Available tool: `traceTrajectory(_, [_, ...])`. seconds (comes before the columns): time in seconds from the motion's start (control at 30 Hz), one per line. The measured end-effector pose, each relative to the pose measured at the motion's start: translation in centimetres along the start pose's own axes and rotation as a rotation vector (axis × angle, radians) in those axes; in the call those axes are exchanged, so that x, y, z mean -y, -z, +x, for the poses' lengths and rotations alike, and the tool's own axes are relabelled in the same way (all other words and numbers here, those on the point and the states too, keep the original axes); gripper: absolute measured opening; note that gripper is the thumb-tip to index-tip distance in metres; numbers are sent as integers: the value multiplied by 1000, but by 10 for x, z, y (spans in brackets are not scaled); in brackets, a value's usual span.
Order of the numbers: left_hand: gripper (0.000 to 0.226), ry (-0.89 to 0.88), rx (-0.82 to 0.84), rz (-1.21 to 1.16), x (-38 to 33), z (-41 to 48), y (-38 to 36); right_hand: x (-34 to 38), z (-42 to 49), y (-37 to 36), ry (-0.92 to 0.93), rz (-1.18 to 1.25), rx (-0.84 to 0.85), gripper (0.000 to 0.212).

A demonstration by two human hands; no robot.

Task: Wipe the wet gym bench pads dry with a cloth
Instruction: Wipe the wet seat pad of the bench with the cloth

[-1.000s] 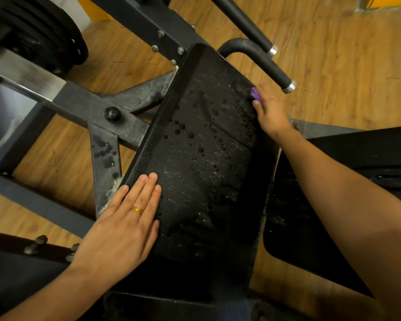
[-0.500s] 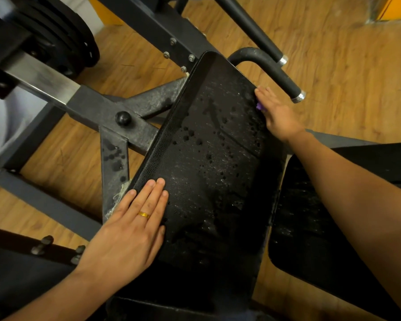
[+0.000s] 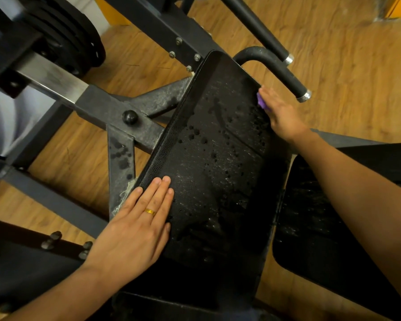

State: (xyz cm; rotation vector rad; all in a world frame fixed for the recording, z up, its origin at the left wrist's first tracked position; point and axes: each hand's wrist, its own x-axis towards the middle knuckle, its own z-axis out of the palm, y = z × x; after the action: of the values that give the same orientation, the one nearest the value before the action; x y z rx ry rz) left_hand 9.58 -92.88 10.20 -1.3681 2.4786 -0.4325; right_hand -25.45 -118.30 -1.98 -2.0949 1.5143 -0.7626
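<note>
Barely started, I reckon: droplets cover the pad point(image 3: 218, 170). Right hand point(image 3: 280, 114) presses the cloth point(image 3: 261, 103) flat at the pad's 1 o'clock corner. Left hand point(image 3: 134, 228) lies flat, fingers straight, at 8 o'clock. Second pad point(image 3: 322, 216), at 3 o'clock, is wet too.

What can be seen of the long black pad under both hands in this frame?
The long black pad is a narrow cushion with rounded corners, a textured leather-like covering and a seam across it. It runs diagonally away from the camera, beside a grey metal frame. Water droplets and smears cover most of its surface. The left hand lies flat on its near left edge. The right hand presses a purple cloth against its far right edge, near a black handle.
</note>
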Motion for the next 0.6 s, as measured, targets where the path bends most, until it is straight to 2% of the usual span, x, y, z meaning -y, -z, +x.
traceTrajectory(0.27, [64, 7, -1, 5, -1, 0, 0, 38, 40, -5, 19, 78, -115, 48])
traceTrajectory(0.47, [64, 2, -4, 2, 0, 0, 0, 96, 101, 7, 121, 75, -101, 52])
traceTrajectory(0.6, [64, 4, -3, 2, 0, -1, 0, 96, 108, 9, 182, 21, -46, 55])
